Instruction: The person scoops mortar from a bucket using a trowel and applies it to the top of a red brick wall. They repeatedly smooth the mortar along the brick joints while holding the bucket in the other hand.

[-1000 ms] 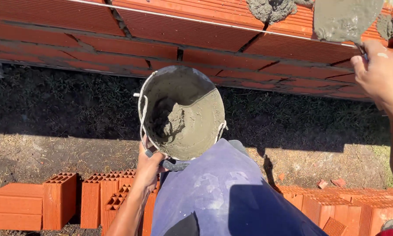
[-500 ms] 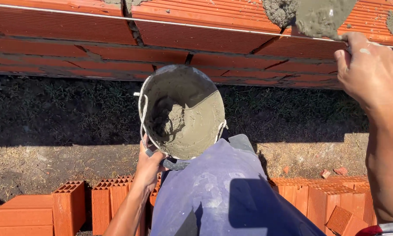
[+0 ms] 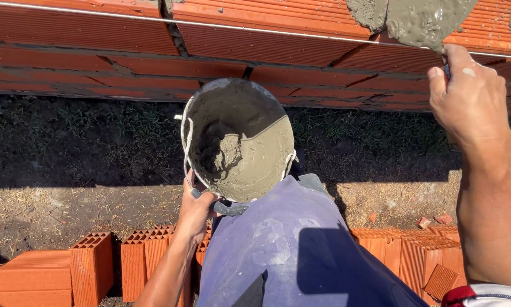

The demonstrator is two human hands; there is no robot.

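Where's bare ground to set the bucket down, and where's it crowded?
Free: the strip of grass and dirt between the brick wall and the loose bricks. Crowded: the ground by the knee, bricks stacked both sides. The left hand holds the mortar bucket; the right hand holds a loaded trowel at the wall top.

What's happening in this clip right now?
A person is laying mortar on a wall of red hollow bricks. The left hand grips the rim of a bucket, propped on the person's raised knee in blue trousers and partly filled with wet grey mortar. The right hand holds a trowel loaded with mortar up at the top course. Loose bricks lie on the ground below.
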